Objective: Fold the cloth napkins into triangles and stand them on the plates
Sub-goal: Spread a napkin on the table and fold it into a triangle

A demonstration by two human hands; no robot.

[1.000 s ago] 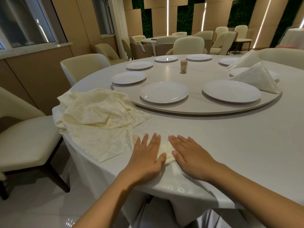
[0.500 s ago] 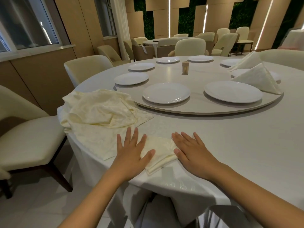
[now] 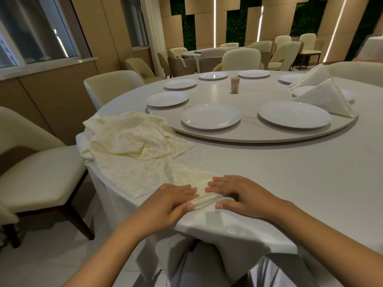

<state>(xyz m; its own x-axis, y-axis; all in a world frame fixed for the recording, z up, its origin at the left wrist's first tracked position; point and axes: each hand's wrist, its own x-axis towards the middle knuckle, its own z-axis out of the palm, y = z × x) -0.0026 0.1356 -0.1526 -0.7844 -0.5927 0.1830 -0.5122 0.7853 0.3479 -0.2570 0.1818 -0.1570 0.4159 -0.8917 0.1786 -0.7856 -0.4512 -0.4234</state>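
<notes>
- Napkin (image 3: 204, 198): at 6 o'clock on the table (image 3: 290, 172), near its edge, part-folded into a narrow layered band, with a flat tail running toward 10 o'clock.
- Left hand (image 3: 165, 206): fingers lie over the band's left part and the thumb tucks at its near fold, so it pinches the cloth.
- Right hand (image 3: 244, 195): fingers rest across the band's right part with the thumb at the near edge, gripping likewise. The 2 hands sit close together, fingertips nearly meeting.
- Handling, judged: light, soft and limp. It likely holds a crease only when pressed flat, and it slides easily on the smooth tablecloth. Best taken at the corners or along the folded edge, not mid-panel, so the layers stay aligned.
- Material: cream woven damask with a faint raised pattern and a matte finish.
- Pile (image 3: 128, 139): unfolded napkins of the same cloth, crumpled, at 10 o'clock, partly overhanging the table edge.
- Turntable (image 3: 248, 133): round, pale, smooth disc at 12 o'clock, carrying the plates.
- Plates: white, glossy, shallow and round. 1 bare plate (image 3: 211, 116) sits at 12 o'clock and 1 (image 3: 294, 114) at 1 o'clock, with more further round.
- Finished napkins: 2 folded triangles stand at 2 o'clock, the nearer (image 3: 325, 98) firm-edged and tent-shaped.
- Holder (image 3: 234, 85): small tan cylinder near the turntable's centre; contents too small to tell.
</notes>
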